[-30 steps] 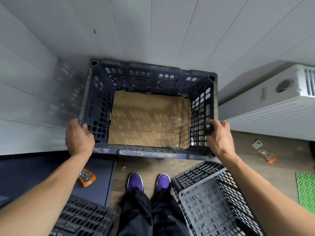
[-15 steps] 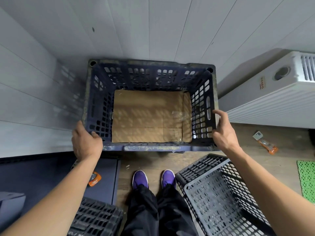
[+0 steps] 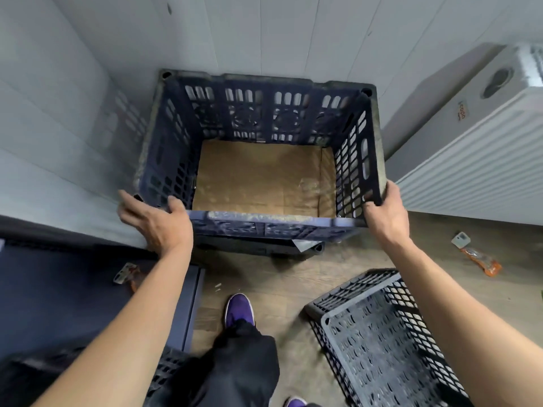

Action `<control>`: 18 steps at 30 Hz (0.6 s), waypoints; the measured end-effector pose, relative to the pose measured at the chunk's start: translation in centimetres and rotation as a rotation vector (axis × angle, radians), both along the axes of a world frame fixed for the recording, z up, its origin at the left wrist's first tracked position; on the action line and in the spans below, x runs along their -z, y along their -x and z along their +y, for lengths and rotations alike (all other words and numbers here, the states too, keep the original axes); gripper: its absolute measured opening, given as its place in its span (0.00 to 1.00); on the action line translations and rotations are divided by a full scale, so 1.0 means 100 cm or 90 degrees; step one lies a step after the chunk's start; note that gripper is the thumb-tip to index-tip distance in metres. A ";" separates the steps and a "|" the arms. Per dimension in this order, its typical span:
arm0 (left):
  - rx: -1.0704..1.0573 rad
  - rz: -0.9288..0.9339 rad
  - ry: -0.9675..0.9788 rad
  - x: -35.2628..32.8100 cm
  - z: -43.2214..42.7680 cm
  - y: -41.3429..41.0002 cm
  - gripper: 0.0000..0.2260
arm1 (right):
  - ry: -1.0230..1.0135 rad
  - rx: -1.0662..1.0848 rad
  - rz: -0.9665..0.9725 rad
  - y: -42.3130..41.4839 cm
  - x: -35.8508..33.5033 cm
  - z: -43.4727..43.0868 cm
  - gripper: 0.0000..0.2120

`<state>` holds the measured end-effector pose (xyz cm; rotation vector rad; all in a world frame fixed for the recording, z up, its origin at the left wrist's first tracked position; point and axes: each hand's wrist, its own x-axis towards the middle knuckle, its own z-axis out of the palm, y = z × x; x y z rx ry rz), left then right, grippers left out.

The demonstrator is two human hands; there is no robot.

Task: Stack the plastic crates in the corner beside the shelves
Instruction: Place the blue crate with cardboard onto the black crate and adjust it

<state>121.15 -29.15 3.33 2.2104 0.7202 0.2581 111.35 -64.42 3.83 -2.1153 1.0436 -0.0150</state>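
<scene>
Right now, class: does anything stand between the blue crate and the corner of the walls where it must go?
Nothing visible does. The blue crate, held by the left hand and right hand, already sits in the corner on a dark crate.

Soft even light, motion blur, wide-angle warp
</scene>
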 end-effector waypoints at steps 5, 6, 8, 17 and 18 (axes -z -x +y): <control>0.051 0.067 0.025 -0.008 -0.036 0.037 0.34 | -0.029 -0.011 -0.022 0.007 -0.001 0.000 0.24; 0.079 0.067 0.017 -0.009 -0.046 0.047 0.31 | -0.031 -0.011 -0.029 0.008 -0.001 0.001 0.23; 0.124 0.065 0.024 -0.008 -0.065 0.065 0.25 | -0.028 -0.011 -0.045 0.011 -0.001 0.003 0.22; 0.127 -0.065 0.060 0.023 -0.114 0.079 0.18 | 0.112 0.065 -0.157 0.013 0.016 0.017 0.20; 0.122 -0.088 0.061 0.028 -0.118 0.079 0.18 | 0.126 0.074 -0.171 0.012 0.019 0.017 0.19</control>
